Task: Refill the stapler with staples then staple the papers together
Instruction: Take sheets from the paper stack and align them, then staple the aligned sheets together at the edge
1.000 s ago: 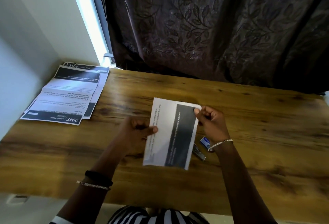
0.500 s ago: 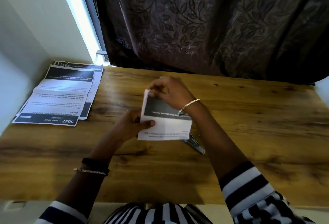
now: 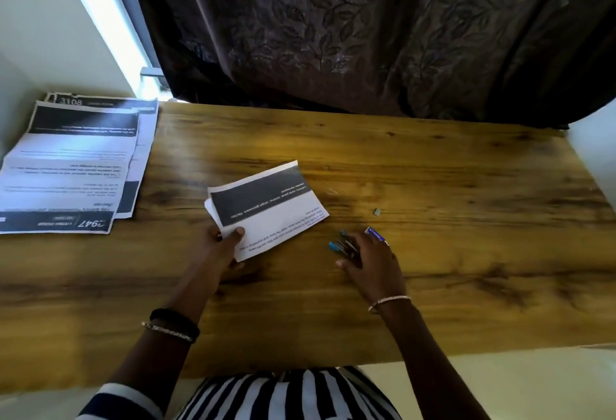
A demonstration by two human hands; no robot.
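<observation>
The folded papers (image 3: 266,209) lie flat near the middle of the wooden table (image 3: 466,253), and the left hand (image 3: 221,246) pins their near-left corner, thumb pressed on top and fingers tucked under — a pinch on that corner. Just to the right, the right hand (image 3: 370,261) covers the small stapler (image 3: 346,246), whose blue-tipped ends poke out past the fingers; whether it has actually closed on it, I cannot tell. Those sheets look light and floppy, likely to slide or fan apart, so gripping near the corner to be stapled seems sensible. The stapler looks small, hard and metal, best taken along its sides. A little staple box (image 3: 376,233) sits touching the fingertips. There's open tabletop to the right and front; a stack of printed sheets (image 3: 70,166) crowds the far-left corner by the wall.
</observation>
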